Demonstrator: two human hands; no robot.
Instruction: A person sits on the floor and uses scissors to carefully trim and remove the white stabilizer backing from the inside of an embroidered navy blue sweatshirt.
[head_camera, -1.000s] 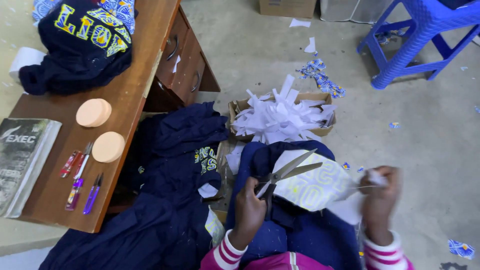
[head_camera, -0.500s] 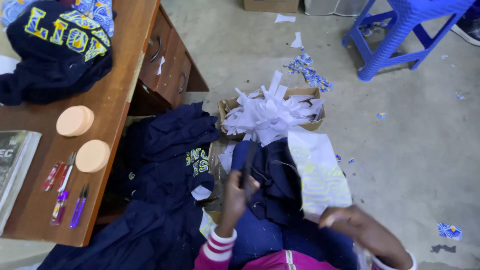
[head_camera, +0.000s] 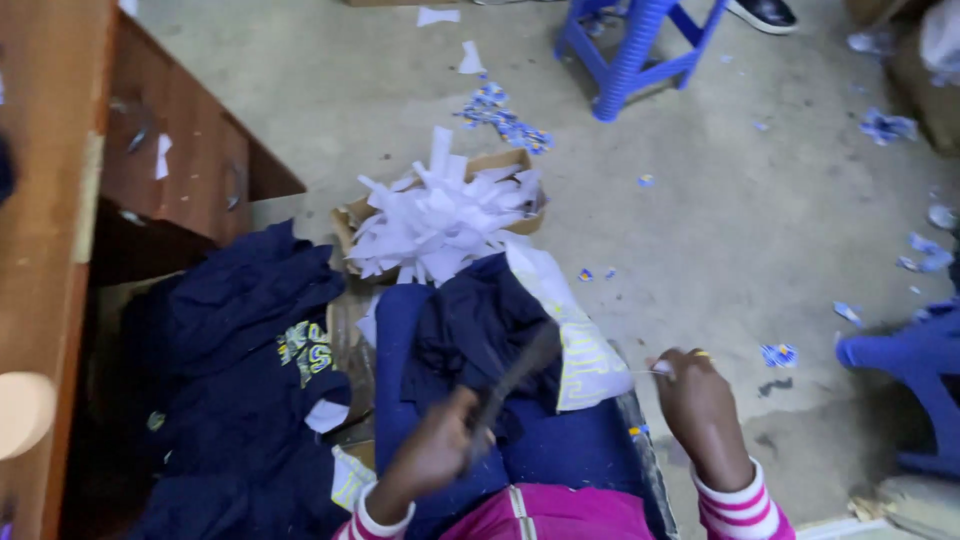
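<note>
Since half a second ago, the right hand (head_camera: 700, 405) has swung out to the right, pinching the edge of the white printed sheet with yellow lettering (head_camera: 575, 335), which now drapes over the dark navy cloth (head_camera: 480, 330) on the lap. Motion-blurred, the left hand (head_camera: 435, 450) is clenched around dark metal scissors (head_camera: 515, 375). Just beyond the knees, a brown cardboard box (head_camera: 500, 165) overflows with white paper offcuts (head_camera: 440, 220). Blue-printed scraps (head_camera: 505, 118) litter the concrete floor (head_camera: 720, 210).
</note>
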